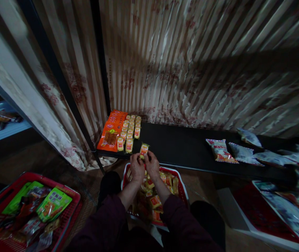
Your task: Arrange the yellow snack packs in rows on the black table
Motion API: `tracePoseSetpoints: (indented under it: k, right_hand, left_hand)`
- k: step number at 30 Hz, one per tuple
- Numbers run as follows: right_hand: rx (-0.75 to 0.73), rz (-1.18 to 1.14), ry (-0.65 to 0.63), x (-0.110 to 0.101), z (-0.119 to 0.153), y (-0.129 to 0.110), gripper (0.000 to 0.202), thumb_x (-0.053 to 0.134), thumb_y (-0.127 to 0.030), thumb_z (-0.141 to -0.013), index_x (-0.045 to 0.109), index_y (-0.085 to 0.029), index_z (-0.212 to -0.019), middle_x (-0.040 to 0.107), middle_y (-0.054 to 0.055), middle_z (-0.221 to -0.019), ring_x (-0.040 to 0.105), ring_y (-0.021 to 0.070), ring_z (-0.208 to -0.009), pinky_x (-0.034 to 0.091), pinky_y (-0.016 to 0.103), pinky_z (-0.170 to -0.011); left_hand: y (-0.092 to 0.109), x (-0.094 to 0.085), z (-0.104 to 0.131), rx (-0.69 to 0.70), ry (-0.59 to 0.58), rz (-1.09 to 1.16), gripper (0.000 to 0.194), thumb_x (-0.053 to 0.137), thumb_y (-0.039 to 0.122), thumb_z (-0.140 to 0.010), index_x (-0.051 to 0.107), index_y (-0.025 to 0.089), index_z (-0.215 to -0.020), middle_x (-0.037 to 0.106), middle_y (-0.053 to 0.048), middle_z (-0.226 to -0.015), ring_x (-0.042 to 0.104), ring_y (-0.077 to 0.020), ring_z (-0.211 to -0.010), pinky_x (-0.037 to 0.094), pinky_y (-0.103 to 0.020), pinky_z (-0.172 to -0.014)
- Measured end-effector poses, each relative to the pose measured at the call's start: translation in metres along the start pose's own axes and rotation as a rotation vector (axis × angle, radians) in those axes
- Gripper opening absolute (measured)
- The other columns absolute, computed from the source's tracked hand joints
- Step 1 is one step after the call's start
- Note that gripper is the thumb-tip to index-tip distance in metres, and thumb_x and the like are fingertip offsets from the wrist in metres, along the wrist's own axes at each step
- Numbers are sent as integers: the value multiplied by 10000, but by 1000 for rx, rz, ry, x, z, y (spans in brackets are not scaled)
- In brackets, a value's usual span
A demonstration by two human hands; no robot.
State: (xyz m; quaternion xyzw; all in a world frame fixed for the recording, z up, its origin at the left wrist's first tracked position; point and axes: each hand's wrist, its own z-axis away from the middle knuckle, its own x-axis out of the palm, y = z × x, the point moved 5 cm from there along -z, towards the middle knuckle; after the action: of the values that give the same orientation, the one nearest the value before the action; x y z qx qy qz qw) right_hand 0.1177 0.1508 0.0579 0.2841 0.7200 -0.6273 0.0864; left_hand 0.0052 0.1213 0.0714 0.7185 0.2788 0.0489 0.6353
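Note:
Between my two hands, over the front edge of the black shelf (170,143), is a small yellow wrapped snack (144,149) with a red and white label. My left hand (137,167) pinches its lower left side with bent fingers. On its right side, the fingers of my right hand (151,165) close on it too. Just beyond, several like yellow snack packs (130,131) stand in rows on the shelf, beside a flat orange snack bag (111,131). Below my forearms sits a red and white basket (183,185) holding many more yellow packets (156,201).
At the lower left, a red basket (73,194) holds a green snack pouch (54,204) and other bags. Puffed bags, one red and white (221,151), lie on the shelf's right. A red and white box (240,210) stands lower right. Striped curtain (191,70) hangs behind.

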Motion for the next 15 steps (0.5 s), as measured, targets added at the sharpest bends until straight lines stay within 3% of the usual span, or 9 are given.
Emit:
tracePoseSetpoints:
  k: [15]
  right_hand:
    - [-31,58,17,13,-41,-3,375,448,-359,-826,611,-177,-1111,683,85,-1007,626,194,-904,478,328,-846]
  left_hand:
    - [-2,19,-22,-12,-48,-20,468,403,17,-709,612,161,-1102,599,-108,-1195,510,-208,-1172,364,-377,-1054]
